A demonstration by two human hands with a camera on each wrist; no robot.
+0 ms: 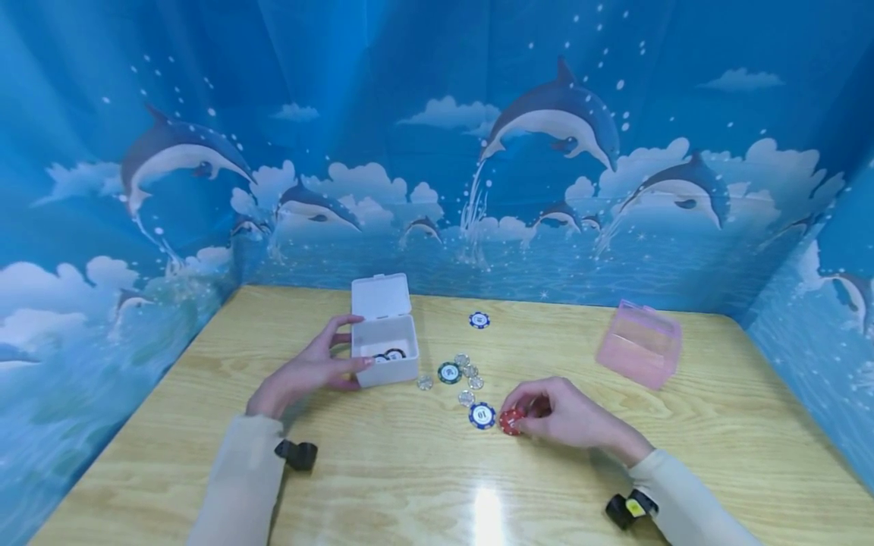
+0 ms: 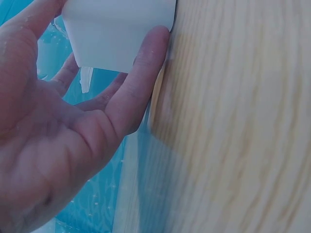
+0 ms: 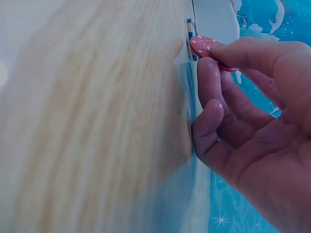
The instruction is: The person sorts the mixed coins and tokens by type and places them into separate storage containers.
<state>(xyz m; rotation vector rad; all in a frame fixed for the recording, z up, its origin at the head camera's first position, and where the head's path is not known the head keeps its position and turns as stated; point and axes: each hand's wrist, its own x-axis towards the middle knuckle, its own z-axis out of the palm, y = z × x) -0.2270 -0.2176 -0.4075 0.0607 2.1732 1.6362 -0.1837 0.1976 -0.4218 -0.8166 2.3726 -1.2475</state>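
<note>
My left hand (image 1: 315,371) grips a white plastic box (image 1: 401,371) by its left side, thumb on the front and fingers along the side. The box's lid (image 1: 381,296) is swung back, and black-edged poker chips (image 1: 394,354) lie inside. In the left wrist view, fingers also touch the box (image 2: 116,36). My right hand (image 1: 567,413) pinches a red poker chip (image 1: 508,422) between thumb and fingers; the right wrist view shows this chip (image 3: 201,46) tilted. A blue poker chip (image 1: 482,415) marked 10 lies just left of the red one.
Between the hands lie a green poker chip (image 1: 449,373) and several small silvery discs (image 1: 466,398). Another blue chip (image 1: 479,320) lies farther back. A pink translucent box (image 1: 640,345) stands at the right. A dolphin-print curtain (image 1: 437,152) closes off the wooden table's far side.
</note>
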